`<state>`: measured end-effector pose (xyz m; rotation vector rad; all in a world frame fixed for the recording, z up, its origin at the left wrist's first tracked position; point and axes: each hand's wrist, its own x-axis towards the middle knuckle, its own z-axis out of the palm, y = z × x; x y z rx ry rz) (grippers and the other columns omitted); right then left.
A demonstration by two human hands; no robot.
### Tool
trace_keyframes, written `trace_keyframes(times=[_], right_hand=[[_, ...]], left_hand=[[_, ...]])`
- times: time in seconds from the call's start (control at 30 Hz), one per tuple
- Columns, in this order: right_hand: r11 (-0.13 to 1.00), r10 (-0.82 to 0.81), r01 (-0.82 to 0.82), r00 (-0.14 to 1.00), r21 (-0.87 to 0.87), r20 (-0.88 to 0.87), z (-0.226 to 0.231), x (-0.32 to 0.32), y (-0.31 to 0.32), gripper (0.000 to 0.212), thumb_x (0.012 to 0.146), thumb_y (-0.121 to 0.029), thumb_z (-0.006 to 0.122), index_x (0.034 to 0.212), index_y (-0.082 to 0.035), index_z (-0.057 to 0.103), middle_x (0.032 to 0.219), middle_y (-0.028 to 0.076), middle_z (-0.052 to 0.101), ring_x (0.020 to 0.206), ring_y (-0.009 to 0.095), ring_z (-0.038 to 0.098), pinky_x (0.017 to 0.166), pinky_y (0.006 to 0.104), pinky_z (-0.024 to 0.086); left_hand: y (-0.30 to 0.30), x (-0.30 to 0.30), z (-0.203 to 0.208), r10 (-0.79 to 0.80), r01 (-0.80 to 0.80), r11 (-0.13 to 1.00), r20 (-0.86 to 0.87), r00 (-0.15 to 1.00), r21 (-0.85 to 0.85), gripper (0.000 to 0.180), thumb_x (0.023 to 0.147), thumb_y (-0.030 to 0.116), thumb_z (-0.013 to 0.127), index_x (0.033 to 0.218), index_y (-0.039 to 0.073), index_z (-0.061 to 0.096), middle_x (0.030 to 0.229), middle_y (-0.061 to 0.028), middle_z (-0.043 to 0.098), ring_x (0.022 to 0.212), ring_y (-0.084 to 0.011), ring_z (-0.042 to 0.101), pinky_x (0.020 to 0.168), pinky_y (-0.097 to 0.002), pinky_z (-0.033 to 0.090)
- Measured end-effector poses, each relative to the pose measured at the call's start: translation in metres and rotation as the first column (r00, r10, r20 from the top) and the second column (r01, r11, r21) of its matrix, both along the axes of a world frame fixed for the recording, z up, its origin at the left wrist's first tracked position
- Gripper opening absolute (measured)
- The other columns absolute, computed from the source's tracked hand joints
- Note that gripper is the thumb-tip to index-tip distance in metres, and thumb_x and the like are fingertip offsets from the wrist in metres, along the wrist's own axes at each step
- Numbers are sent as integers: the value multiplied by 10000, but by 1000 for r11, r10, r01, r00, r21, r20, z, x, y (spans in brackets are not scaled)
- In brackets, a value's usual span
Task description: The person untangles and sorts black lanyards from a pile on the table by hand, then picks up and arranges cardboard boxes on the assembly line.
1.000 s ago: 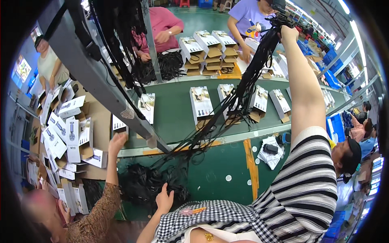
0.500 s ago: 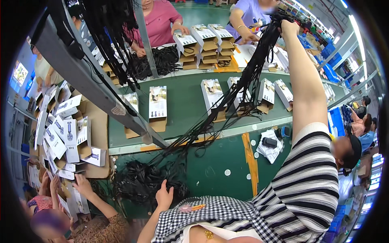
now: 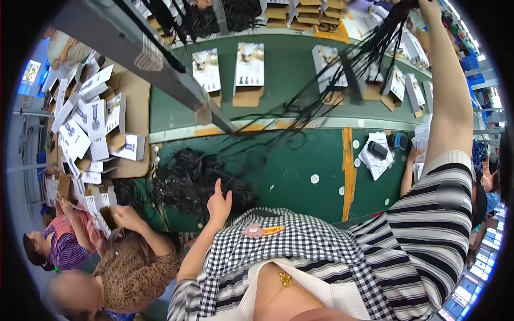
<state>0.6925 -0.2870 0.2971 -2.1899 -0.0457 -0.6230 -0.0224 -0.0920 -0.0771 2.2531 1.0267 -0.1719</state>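
Observation:
High at the far right, my right arm is stretched out and my right hand (image 3: 429, 8) is closed on a bundle of thin black cords (image 3: 369, 64), its top cut off by the picture's edge. The loose strands hang and trail down leftward across the belt to the table. A tangled heap of black cords (image 3: 187, 179) lies on the green table. At the heap's near right side is my left hand (image 3: 219, 206), with index finger and thumb apart and nothing in it.
A grey metal post (image 3: 155, 59) slants across the left. White boxes (image 3: 249, 64) with brown flaps stand on the green conveyor belt (image 3: 289, 59). Flat cartons are piled on a cardboard sheet (image 3: 136, 123) at left, beside two co-workers. White papers (image 3: 376, 166) lie under a small black object.
My right hand has lifted the cord bundle farther up and right. My left hand stays by the heap. The view has tilted down, and boxes on the belt have shifted in it.

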Motion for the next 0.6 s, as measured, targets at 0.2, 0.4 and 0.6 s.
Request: trace_keyframes(times=[0.2, 0.4, 0.6], right_hand=[[680, 123, 476, 675, -558, 727, -84, -113, -12, 469, 735, -230, 617, 1105, 37, 512, 986, 186, 598, 882, 335, 573, 782, 418, 464], [685, 643, -593, 766, -424, -33, -320, -321, 21, 442, 701, -81, 638, 1116, 9, 512, 1064, 220, 538, 1008, 365, 503, 886, 453, 393], [394, 827, -790, 528, -469, -195, -360, -447, 91, 623, 665, -83, 664, 1241, -49, 429, 1297, 148, 415, 1134, 356, 433, 869, 452, 384]], left_hand=[[13, -6, -22, -57, 57, 986, -4, 998, 154, 619, 849, 258, 572, 1359, 13, 321, 624, -149, 590, 565, -316, 584, 516, -410, 439], [16, -17, -19, -78, 87, 992, -93, 993, 94, 583, 835, 260, 591, 1333, 42, 382, 760, -206, 630, 668, -346, 618, 586, -418, 476], [6, -33, -22, -42, 55, 992, -110, 993, 112, 562, 829, 264, 597, 1316, 47, 420, 677, -191, 610, 618, -340, 604, 555, -419, 464]])
